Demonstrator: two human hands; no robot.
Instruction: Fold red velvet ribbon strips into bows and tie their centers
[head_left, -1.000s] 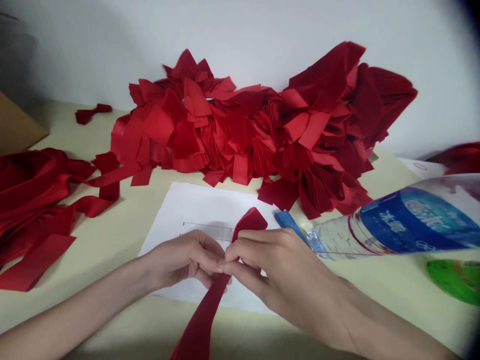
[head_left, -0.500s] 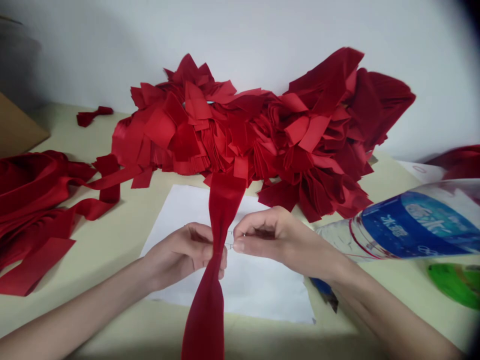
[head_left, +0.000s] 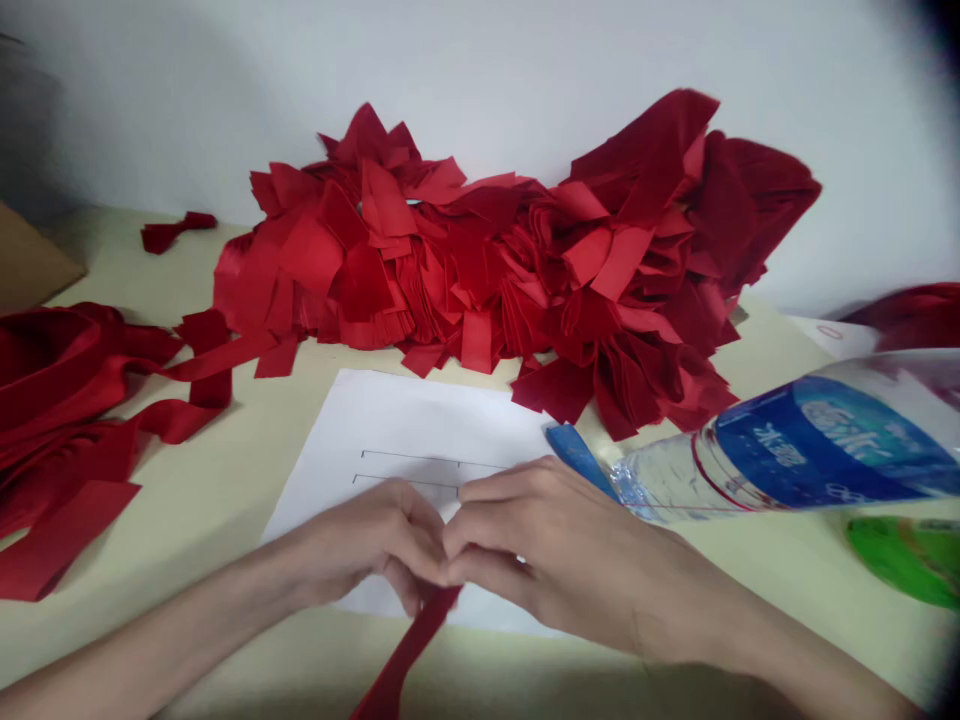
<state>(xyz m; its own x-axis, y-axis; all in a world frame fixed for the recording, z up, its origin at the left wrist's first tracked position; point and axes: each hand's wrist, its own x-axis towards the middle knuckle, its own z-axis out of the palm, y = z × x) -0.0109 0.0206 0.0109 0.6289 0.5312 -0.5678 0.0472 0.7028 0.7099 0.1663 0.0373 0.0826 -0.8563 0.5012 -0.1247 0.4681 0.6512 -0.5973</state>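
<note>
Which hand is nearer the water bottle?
Right. The right hand lies close beside the narrow end of the water bottle; the left hand is farther away, on the right hand's other side. Both pinch the red strip.

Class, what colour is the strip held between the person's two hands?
The strip is plain deep red, as the head view shows.

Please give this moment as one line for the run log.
Left hand: pinches narrow red fabric strip | Right hand: pinches same strip | Beneath: white paper sheet | Behind: heaped red fabric pieces
</note>
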